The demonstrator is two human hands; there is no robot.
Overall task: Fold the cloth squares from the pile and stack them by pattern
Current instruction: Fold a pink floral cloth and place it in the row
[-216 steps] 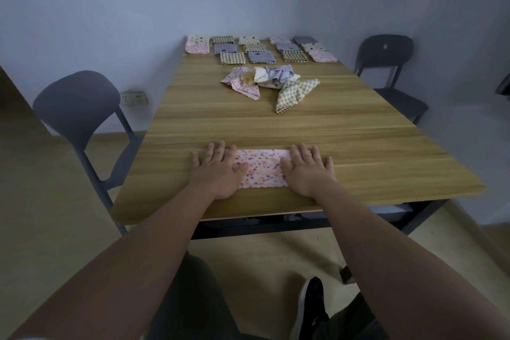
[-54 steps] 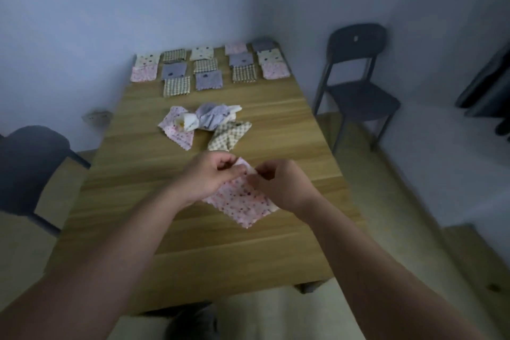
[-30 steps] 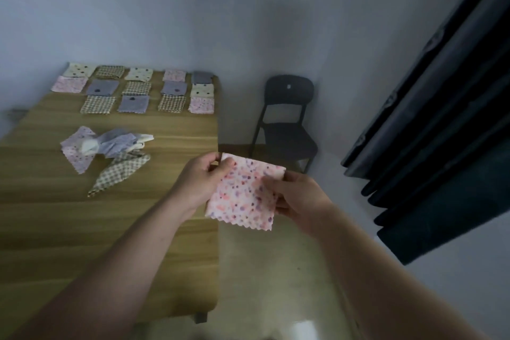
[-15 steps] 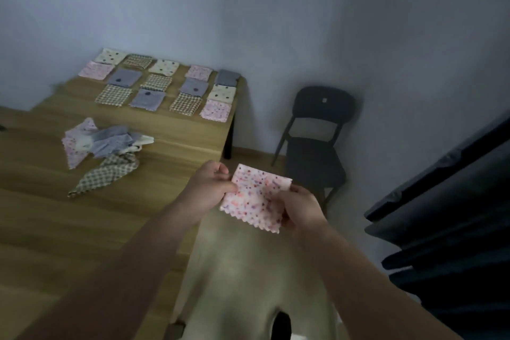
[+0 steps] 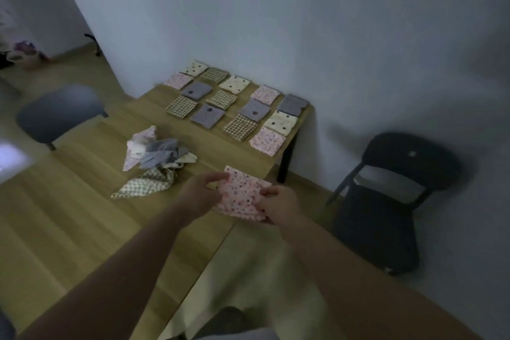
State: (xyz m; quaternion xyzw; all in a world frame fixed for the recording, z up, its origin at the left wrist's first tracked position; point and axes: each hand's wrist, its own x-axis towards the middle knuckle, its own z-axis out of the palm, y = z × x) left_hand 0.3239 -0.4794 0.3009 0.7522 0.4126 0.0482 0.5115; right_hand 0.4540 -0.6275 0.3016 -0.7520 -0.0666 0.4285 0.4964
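- Pink cloth [image 5: 242, 194]: folded square with a small dotted print, held in the air between both hands above the right edge of the bench [image 5: 82, 229], partly over the floor; tilted, one corner pointing to the far side.
- Left hand [image 5: 199, 194]: gripped the left edge of the pink cloth, fingers [image 5: 218, 177] curled and pinching it near the far corner.
- Right hand [image 5: 278, 205]: gripped the right, near edge of the pink cloth, fingers pinching it with the thumb on top.
- Pile [image 5: 156, 156]: loose, unfolded cloths bunched together at mid-bench, left of the hands; pink, grey and cream pieces tangled, with a checked cloth [image 5: 143, 186] spread just beside it on the near side.
- Folded squares [image 5: 234, 107]: laid flat in rows at the far end of the bench, against the wall; pink dotted, grey, checked and cream spotted pieces, each apart from its neighbours or only just touching.
- Nearest pink square [image 5: 267, 141]: at the far right corner of the bench, well apart from the held cloth.
- Dark chair [image 5: 397, 190]: on the floor right of the bench, by the wall.
- Grey chair [image 5: 60, 113]: on the left side of the bench.
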